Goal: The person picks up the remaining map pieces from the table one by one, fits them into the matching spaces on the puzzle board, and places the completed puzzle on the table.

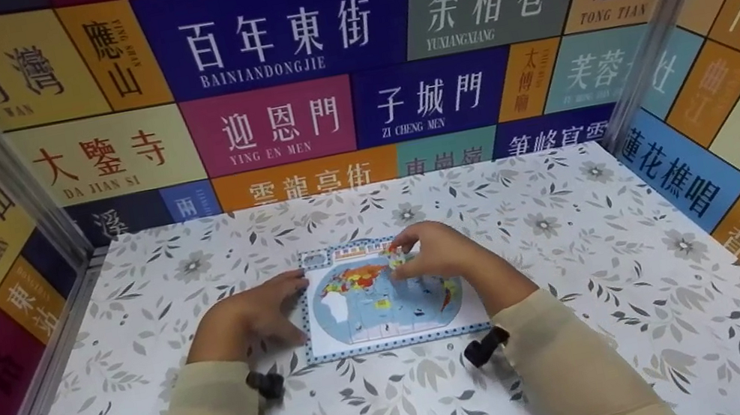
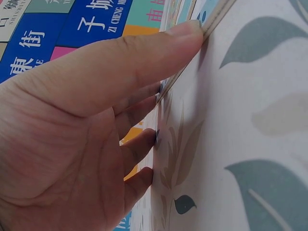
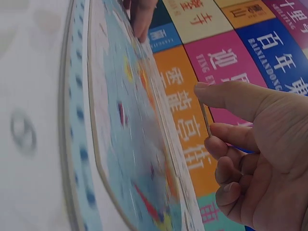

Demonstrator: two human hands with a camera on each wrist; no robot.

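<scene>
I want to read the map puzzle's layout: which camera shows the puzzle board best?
The head view: the whole board lies flat, map face visible. The right wrist view shows it edge-on and blurred; the left wrist view shows only its edge under the left hand's thumb.

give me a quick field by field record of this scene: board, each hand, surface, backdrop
board: world map puzzle board with a dotted blue border, lying flat on the table
left hand: left hand rests at the board's left edge, thumb pressed on that edge, other fingers relaxed on the cloth
right hand: right hand over the map's upper right, pinching a thin puzzle piece between thumb and fingers
surface: tablecloth printed with grey leaves and flowers
backdrop: walls of coloured panels with Chinese place names
sleeves: beige, both arms
</scene>
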